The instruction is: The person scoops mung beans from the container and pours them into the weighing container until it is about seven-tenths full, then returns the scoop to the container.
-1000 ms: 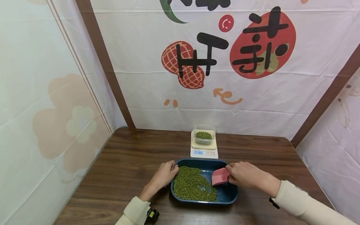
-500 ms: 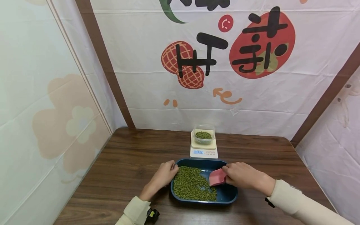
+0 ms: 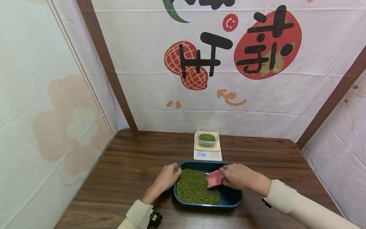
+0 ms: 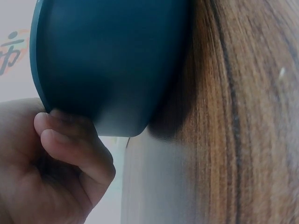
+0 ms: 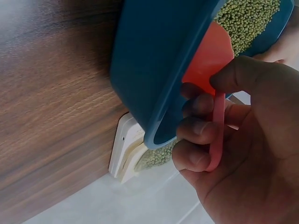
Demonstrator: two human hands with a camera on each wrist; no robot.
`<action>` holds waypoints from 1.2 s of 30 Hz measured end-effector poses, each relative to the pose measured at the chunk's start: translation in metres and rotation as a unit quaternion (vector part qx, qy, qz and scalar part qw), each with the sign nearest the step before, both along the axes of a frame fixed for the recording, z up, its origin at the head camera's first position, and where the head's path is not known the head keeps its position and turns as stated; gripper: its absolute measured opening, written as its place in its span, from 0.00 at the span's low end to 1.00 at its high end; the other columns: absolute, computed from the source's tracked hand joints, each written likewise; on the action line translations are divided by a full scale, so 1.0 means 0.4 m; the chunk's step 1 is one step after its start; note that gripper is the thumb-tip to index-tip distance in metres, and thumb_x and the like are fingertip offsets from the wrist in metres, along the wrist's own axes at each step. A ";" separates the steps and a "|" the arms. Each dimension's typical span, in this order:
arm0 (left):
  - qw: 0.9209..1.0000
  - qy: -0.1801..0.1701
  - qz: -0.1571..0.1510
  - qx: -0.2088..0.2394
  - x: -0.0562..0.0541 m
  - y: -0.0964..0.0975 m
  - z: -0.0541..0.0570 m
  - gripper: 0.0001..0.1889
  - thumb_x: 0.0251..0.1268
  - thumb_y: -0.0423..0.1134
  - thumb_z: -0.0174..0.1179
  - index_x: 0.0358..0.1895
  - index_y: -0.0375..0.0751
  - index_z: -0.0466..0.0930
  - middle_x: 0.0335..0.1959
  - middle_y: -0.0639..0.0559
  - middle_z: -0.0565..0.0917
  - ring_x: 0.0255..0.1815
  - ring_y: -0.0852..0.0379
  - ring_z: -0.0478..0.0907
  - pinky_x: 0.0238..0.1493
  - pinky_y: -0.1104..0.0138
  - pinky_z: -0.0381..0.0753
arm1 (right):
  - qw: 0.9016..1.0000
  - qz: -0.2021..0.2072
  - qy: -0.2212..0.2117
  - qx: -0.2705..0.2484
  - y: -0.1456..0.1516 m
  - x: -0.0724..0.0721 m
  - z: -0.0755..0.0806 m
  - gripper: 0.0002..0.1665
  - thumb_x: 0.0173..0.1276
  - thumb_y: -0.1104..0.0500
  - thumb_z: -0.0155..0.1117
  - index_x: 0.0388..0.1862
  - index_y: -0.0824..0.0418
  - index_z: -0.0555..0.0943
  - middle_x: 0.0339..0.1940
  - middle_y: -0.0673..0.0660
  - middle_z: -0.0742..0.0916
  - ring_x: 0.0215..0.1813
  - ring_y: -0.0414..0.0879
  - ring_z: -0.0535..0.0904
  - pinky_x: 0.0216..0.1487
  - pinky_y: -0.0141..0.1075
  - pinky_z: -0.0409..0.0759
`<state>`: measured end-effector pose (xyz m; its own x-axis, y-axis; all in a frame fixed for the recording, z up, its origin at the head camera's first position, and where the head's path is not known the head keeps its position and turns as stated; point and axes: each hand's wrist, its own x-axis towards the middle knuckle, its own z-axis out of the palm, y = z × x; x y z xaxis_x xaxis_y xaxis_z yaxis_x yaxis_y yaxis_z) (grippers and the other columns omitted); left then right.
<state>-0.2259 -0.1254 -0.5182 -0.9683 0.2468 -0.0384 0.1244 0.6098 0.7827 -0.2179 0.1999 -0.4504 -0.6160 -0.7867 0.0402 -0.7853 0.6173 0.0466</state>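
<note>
Right hand [image 3: 241, 176] grips the pink scoop [image 3: 214, 179] by its handle, fingers curled round it, thumb pressed near where the handle meets the blade (right wrist view). Scoop is inside the blue tray [image 3: 232, 196], toward its far side and right of middle, front edge against the green beans [image 3: 194, 189]. Left hand [image 3: 166, 177] holds the tray at its left end, fingers curled at the rim; left wrist view shows two fingertips up close against the tray's outer wall, thumb mostly hidden.

Beans spread over the left and middle of the tray, thinning toward the right; tray floor shows at the right end. Tray sits flat on the brown wood-grain desk [image 3: 137, 159]. Just beyond the tray, a white scale [image 3: 207, 158] with a lit blue display, digits small. On the scale, a clear container [image 3: 207, 144] with a smaller heap of beans [image 3: 207, 137].

Both arms in cream sleeves [image 3: 286, 197]; black device [image 3: 155, 219] at the left wrist. Behind the desk, a white cloth backdrop [image 3: 143, 89] printed with a peanut, a red shape and black characters; pale flower print on the cloth to the left.
</note>
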 end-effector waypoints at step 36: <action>1.000 0.003 0.007 -0.008 0.003 0.002 0.006 0.17 0.84 0.40 0.49 0.29 0.44 0.67 0.16 0.53 0.70 0.08 0.59 0.65 0.10 0.67 0.69 | 0.999 0.006 -0.035 0.018 -0.087 -0.023 -0.005 0.04 0.74 0.58 0.67 0.41 0.58 0.82 0.27 0.47 0.80 0.24 0.35 0.65 0.25 0.31 0.66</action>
<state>-0.2248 -0.1244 -0.5159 -0.9717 0.2334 -0.0370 0.1205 0.6239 0.7722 -0.2270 0.1650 -0.4525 -0.6070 -0.7941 -0.0309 -0.7946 0.6070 0.0122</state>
